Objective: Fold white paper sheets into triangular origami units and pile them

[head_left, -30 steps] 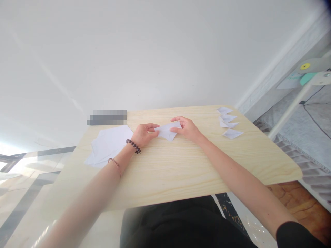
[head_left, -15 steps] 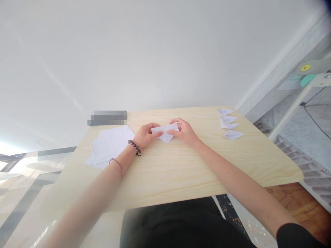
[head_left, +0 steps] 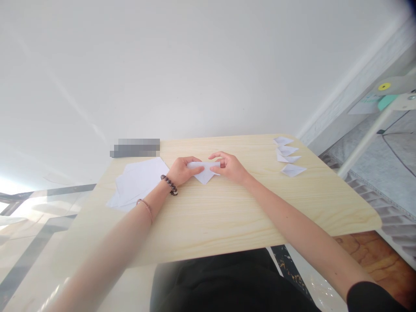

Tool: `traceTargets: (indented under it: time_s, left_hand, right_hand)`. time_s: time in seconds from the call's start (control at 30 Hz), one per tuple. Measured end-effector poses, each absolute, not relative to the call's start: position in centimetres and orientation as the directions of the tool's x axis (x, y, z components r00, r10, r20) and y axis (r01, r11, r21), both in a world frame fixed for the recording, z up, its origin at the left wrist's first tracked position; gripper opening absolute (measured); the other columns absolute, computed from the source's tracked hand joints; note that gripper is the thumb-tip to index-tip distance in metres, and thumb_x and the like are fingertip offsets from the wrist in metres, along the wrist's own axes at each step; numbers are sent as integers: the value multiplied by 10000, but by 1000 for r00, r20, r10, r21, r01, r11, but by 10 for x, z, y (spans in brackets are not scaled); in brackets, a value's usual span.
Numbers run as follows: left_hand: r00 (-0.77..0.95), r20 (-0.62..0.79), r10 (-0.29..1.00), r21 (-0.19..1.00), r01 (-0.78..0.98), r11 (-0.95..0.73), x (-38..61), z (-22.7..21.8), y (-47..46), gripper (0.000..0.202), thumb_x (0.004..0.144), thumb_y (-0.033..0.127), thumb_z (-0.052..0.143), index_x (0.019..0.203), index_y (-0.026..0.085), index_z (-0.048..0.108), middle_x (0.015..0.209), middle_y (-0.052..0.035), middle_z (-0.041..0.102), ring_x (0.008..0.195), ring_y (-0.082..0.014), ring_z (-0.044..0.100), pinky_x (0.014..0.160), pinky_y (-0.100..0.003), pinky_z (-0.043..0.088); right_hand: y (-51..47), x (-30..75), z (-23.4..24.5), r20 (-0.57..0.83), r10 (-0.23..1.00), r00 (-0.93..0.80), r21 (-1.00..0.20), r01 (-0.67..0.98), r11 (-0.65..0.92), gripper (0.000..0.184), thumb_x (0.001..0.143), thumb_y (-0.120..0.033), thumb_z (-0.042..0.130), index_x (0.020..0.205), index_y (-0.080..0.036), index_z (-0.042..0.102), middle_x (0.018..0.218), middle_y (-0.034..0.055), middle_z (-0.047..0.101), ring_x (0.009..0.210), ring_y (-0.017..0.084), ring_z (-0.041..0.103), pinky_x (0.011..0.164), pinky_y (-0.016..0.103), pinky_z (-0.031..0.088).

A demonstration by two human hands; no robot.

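Between my hands is a folded piece of white paper (head_left: 204, 175), with a straight band along its far edge and a point toward me. My left hand (head_left: 183, 170) pinches its left end, thumb on top and fingers behind. At the right end, my right hand (head_left: 231, 168) grips the paper between thumb and bent fingers, while its index finger is lifted off. A dark beaded bracelet (head_left: 169, 184) and a thin bangle (head_left: 145, 207) are on my left wrist and forearm.
Loose white paper sheets (head_left: 139, 181) lie in a pile at the left of the wooden table (head_left: 208, 225). Several folded paper boats (head_left: 293, 170) form a column at the right. A blurred-out dark object (head_left: 134, 148) sits at the back left, near the white wall (head_left: 201, 69).
The folded paper has shifted slightly left and toward me, and its band looks narrower. My right index finger has risen off the paper. My left hand has barely moved.
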State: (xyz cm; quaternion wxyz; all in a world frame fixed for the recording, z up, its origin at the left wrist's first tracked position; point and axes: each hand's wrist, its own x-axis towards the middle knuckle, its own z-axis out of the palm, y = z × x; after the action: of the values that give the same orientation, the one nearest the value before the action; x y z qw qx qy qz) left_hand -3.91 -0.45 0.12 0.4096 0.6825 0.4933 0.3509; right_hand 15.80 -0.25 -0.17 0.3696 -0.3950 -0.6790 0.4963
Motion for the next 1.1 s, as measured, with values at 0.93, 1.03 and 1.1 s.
traceTargets:
  time_s: [0.93, 1.03, 1.1]
  left_hand:
    - [305, 35, 952, 928, 344, -145, -42, 4, 1, 398, 590, 422, 658, 856, 133, 594, 754, -27, 602, 666, -137, 541, 592, -251, 432]
    - [301, 46, 952, 927, 343, -154, -40, 3, -1, 398, 594, 423, 652, 863, 136, 592, 768, -29, 606, 677, -140, 545, 600, -251, 437]
    - [297, 51, 954, 924, 348, -158, -39, 3, -3, 392, 598, 419, 648, 868, 139, 593, 770, -28, 610, 676, -141, 546, 605, -254, 440]
  right_hand:
    - [4, 178, 5, -84, 758, -647, -994, 2, -109, 511, 696, -251, 605, 1181, -152, 476, 985, 69, 641, 898, 179, 604, 854, 375, 464]
    - [0, 168, 2, -56, 811, -583, -995, 96, 0, 305, 688, -344, 618, 904, -130, 602, 846, 59, 656, 797, 183, 626, 721, 318, 520]
    - [-1, 163, 0, -41, 845, -533, -982, 176, 64, 267, 681, -383, 615, 768, -131, 606, 747, 46, 652, 713, 176, 633, 621, 273, 523]
